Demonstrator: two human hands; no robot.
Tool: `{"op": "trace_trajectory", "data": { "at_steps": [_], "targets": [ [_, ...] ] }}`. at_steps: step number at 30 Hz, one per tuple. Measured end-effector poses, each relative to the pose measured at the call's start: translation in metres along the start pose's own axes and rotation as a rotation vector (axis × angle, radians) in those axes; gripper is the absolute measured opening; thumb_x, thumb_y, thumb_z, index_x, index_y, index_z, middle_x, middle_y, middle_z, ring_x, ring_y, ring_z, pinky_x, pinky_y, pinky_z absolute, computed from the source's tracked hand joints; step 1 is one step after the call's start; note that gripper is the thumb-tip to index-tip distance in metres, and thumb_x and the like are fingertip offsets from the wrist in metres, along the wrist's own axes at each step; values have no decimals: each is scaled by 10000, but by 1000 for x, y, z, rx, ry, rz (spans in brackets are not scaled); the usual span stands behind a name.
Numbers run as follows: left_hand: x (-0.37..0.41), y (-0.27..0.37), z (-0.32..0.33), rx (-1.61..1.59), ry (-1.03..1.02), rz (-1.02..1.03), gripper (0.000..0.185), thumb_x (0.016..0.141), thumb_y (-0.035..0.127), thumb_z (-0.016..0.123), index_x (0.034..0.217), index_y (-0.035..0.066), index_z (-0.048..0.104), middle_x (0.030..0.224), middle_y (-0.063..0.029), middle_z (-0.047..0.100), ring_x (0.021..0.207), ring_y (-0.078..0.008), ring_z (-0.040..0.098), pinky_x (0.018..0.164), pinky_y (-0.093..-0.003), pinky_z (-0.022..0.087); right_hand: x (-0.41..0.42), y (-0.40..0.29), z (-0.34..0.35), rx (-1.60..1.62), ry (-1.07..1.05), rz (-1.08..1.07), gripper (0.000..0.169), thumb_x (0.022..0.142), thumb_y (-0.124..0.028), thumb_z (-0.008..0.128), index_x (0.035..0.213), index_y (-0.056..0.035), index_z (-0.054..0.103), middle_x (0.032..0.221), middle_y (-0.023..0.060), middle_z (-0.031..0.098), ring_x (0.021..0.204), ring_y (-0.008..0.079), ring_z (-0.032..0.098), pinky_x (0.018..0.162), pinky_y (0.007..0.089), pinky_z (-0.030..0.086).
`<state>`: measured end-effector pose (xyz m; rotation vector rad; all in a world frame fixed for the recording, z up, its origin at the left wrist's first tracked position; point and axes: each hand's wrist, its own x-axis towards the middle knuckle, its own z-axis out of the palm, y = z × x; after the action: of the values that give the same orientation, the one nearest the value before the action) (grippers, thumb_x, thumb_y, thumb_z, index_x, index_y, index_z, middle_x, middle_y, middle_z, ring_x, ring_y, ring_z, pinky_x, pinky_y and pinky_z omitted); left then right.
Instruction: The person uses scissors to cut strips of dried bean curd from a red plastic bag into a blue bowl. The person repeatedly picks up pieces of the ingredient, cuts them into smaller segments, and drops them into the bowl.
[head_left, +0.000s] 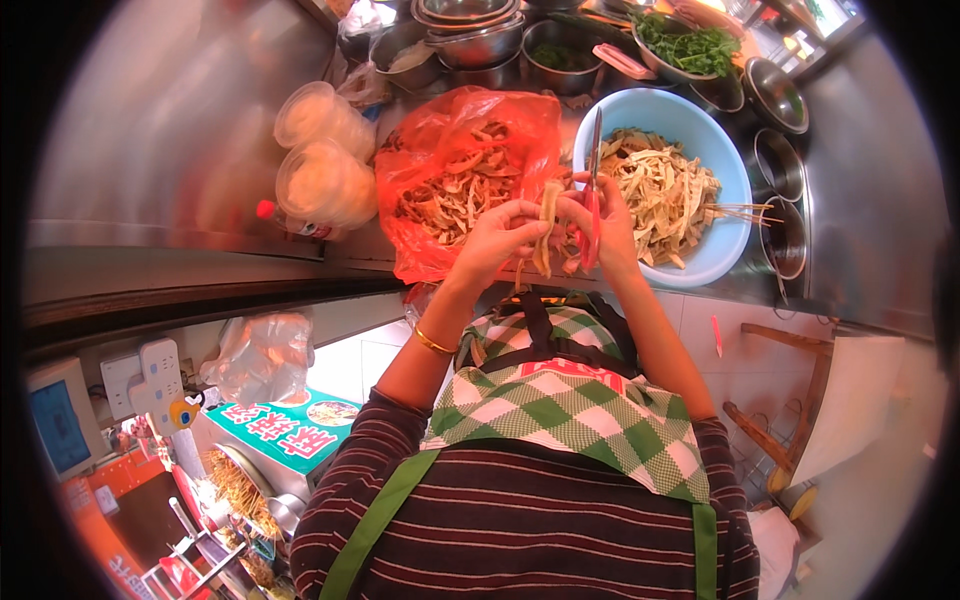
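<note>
Between the fingers of my left hand (501, 234) is a pale yellowish food strip (549, 225), perhaps dried tofu skin. My right hand (611, 229) holds red-handled scissors (590, 225), blades pointing away from me; its fingertips are close to the strip, and I cannot tell whether they touch it. Left of my hands lies an opened red plastic bag (409, 251) full of brownish strips (461, 191). A light blue basin (724, 259) on the right contains paler strips (671, 191), with several thin wooden skewers (742, 210) sticking out over its rim.
Stacked clear plastic tubs (324, 180) and a red-capped bottle (289, 217) stand left of the bag. Metal bowls (480, 41) line the back, one holding leafy greens (690, 45). More metal containers (781, 161) sit right of the basin. The counter's front edge (360, 283) runs before me.
</note>
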<state>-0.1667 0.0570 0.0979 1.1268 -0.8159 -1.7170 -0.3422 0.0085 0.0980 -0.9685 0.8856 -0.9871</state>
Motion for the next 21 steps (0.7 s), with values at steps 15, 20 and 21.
{"op": "trace_trajectory", "data": {
  "at_steps": [15,20,21],
  "targets": [
    [12,-13,16,-440,263,182,153,855,18,630,984,17,547,902,-65,617,780,-118,619,638,-177,483,-10,6,-2,-117,-81,95,395,800,-47,716,1136,-38,509,896,56,631,799,104,584,731,248,480],
    [14,-9,25,-457,323,185,150,864,44,620,992,31,542,888,-35,605,778,-107,618,641,-174,482,-11,8,1,-229,-83,-24,388,803,-20,694,1141,-43,504,898,52,628,784,102,581,722,254,483],
    [15,-11,21,-475,300,168,146,866,47,617,991,34,542,890,-32,604,777,-105,618,641,-178,484,-11,8,1,-201,-82,-29,388,804,-20,691,1142,-48,503,899,52,627,771,98,580,701,246,482]
  ]
}}
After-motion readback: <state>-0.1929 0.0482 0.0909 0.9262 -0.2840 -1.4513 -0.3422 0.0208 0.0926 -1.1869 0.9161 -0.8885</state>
